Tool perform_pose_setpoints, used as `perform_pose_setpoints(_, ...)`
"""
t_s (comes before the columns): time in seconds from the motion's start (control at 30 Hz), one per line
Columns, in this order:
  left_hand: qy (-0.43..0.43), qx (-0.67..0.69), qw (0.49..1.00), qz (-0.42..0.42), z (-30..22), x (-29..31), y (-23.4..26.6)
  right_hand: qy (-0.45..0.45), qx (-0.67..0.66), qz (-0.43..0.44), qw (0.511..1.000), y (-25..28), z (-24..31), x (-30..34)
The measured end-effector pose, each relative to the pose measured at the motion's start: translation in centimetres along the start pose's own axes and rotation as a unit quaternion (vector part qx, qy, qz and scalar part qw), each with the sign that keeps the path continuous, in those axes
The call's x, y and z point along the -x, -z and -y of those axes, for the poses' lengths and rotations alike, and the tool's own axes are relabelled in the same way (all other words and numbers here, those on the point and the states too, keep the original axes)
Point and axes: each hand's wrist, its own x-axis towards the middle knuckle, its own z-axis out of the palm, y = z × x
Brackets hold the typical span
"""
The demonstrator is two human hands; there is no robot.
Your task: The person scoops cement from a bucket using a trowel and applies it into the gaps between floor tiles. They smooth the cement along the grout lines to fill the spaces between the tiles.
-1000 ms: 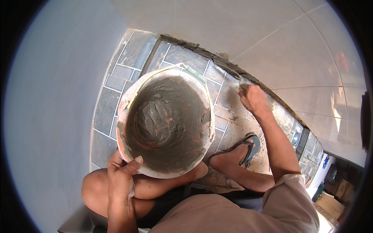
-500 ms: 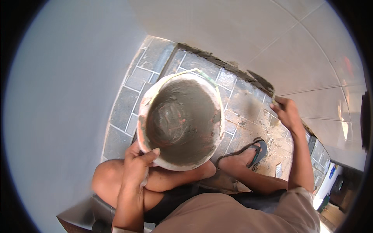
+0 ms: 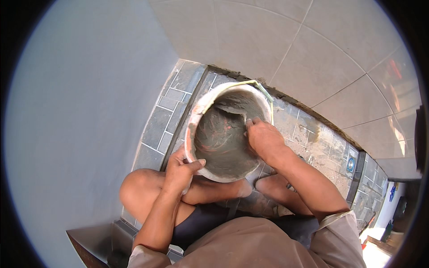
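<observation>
With my left hand (image 3: 179,173) I grip the near left rim of a white bucket (image 3: 193,127), thumb over the edge and fingers beneath. The bucket is tilted toward me, and wet grey mortar (image 3: 219,154) coats its bottom and inner walls. My right hand (image 3: 267,140) reaches in over the right side, closed around the handle of a trowel (image 3: 231,110). The trowel's blade rests against the mortar near the far inner wall, smeared and partly sunk. A pale bail handle (image 3: 245,83) lies along the bucket's far rim.
A grey tiled floor (image 3: 154,127) surrounds the bucket, dusty to the right. Ahead rises a large-tiled wall (image 3: 272,40) with mortar along its foot (image 3: 290,99); a plain grey wall (image 3: 89,111) stands left. My crossed legs are under the bucket. A small drain (image 3: 351,164) sits at the right.
My right hand, with the trowel, has come from the foot of the tiled wall into the bucket. My left hand still holds the rim; the bucket appears more tilted.
</observation>
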Motion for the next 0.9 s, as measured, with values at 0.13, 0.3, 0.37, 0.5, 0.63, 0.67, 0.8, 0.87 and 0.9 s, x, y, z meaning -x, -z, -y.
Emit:
perform_pose_setpoints(0.13,-0.033,-0.017,0.999,0.024,1.4,-0.3,0.1,0.022,0.066,0.101,0.993,-1.5,1.6,1.9)
perform_pose_setpoints(0.3,-0.039,-0.067,0.995,0.068,3.0,-0.1,-0.4,-0.005,0.05,0.13,0.99,0.2,1.3,3.9)
perform_pose_setpoints(0.37,-0.091,-0.109,0.986,0.085,4.1,-0.1,-1.0,-0.041,0.066,0.078,0.994,-0.8,1.3,3.9)
perform_pose_setpoints(0.5,-0.133,-0.134,0.977,0.102,4.4,-0.5,-1.6,-0.026,0.129,0.125,0.983,-4.2,1.3,3.7)
perform_pose_setpoints(0.63,-0.142,-0.205,0.962,0.111,3.2,0.2,-1.6,0.024,0.049,0.269,0.962,-3.0,2.1,5.0)
perform_pose_setpoints(0.67,-0.141,-0.213,0.96,0.117,2.9,0.0,-1.7,0.025,0.029,0.273,0.961,-3.4,2.2,5.0)
perform_pose_setpoints(0.8,-0.16,-0.244,0.948,0.125,3.1,-0.5,-1.5,-0.009,-0.16,0.268,0.95,-4.2,1.6,5.4)
perform_pose_setpoints(0.87,-0.121,-0.148,0.976,0.103,4.0,-1.0,-0.6,-0.044,-0.335,0.273,0.901,-4.0,1.3,5.8)
perform_pose_setpoints(0.9,-0.102,-0.099,0.986,0.092,4.3,-1.3,-0.3,-0.06,-0.429,0.28,0.856,-3.7,0.8,6.2)
